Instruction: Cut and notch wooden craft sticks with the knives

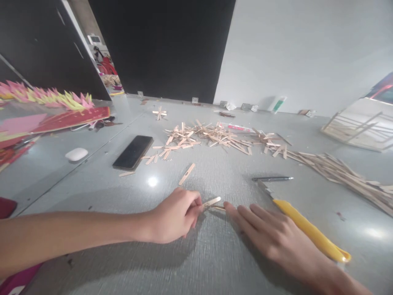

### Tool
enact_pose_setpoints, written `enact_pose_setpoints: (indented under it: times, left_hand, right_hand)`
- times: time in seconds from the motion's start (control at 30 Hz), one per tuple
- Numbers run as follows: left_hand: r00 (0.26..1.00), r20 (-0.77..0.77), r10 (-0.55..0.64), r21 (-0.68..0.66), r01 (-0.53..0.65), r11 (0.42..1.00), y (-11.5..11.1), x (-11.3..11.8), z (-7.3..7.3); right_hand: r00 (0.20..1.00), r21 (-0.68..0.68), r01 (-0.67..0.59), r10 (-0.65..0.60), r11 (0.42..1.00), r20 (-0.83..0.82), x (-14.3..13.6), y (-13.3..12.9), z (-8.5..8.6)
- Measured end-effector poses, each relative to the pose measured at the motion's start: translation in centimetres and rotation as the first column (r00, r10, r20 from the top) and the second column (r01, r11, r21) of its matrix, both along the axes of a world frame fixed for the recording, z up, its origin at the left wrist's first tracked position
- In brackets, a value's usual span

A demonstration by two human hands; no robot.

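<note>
My left hand [181,213] is closed in a pinch on a short wooden craft stick [212,201], which points right and has a slot or mark near its middle. Just beneath that stick lies a second thin wooden stick [218,208] on the grey table. My right hand [267,229] rests low over the table, fingers stretched out, its index fingertip at the end of this lower stick. Another slotted wooden piece [187,174] lies beyond my left hand. Beside my right hand is a cutter knife with a yellow handle [310,229].
A heap of short wooden sticks [211,137] spreads across the back, with long wooden strips [340,172] at right. A black phone [134,152], a white earbud case [76,154] and a pen [272,178] lie around. Red and pink paper craft [70,119] stands at left.
</note>
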State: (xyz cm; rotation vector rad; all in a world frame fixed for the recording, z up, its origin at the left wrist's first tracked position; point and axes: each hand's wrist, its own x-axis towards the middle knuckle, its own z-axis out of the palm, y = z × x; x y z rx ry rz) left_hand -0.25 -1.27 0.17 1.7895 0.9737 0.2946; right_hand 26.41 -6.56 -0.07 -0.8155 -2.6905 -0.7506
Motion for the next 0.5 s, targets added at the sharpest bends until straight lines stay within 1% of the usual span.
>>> enact_pose_setpoints:
  times: [0.07, 0.1, 0.17, 0.27, 0.3, 0.33, 0.4, 0.5]
  left_hand:
    - [1.000, 0.002, 0.008, -0.010, -0.008, 1.000, -0.1, 0.0, -0.2]
    - [1.000, 0.003, 0.015, -0.011, -0.015, 1.000, -0.1, 0.0, -0.2]
    - [0.999, 0.010, 0.030, -0.005, -0.030, 1.000, -0.3, 0.1, -0.3]
    - [0.998, 0.036, 0.044, 0.011, -0.045, 0.999, -0.6, 0.1, -0.3]
    - [0.998, 0.044, 0.046, 0.011, -0.047, 0.999, -0.7, 0.1, -0.3]
    - [0.998, 0.050, 0.049, 0.008, -0.049, 0.999, -0.8, 0.1, -0.4]
    - [0.997, 0.047, 0.060, -0.006, -0.060, 0.998, -0.8, 0.1, -0.4]
    - [0.996, 0.036, 0.076, -0.026, -0.075, 0.997, -0.8, 0.0, -0.5]
  right_hand:
    - [0.998, -0.084, -0.043, 0.039, 0.996, -0.042, 0.7, 1.1, 0.0]
    - [0.998, -0.087, -0.051, 0.048, 0.995, -0.039, 0.6, 1.1, 0.1]
    - [1.000, 0.000, -0.018, 0.018, 1.000, 0.017, -0.4, 0.0, 0.4]
    - [0.975, 0.171, 0.082, -0.115, 0.982, 0.192, -2.5, -2.5, 0.8]
    - [0.962, 0.205, 0.101, -0.148, 0.974, 0.230, -3.0, -3.0, 0.8]
    - [0.959, 0.211, 0.104, -0.154, 0.972, 0.239, -3.1, -3.1, 0.8]
    - [0.982, 0.160, 0.069, -0.095, 0.985, 0.161, -2.4, -2.2, 0.6]
    - [0.999, -0.037, -0.017, 0.016, 0.999, -0.030, -0.5, 0.3, 0.1]
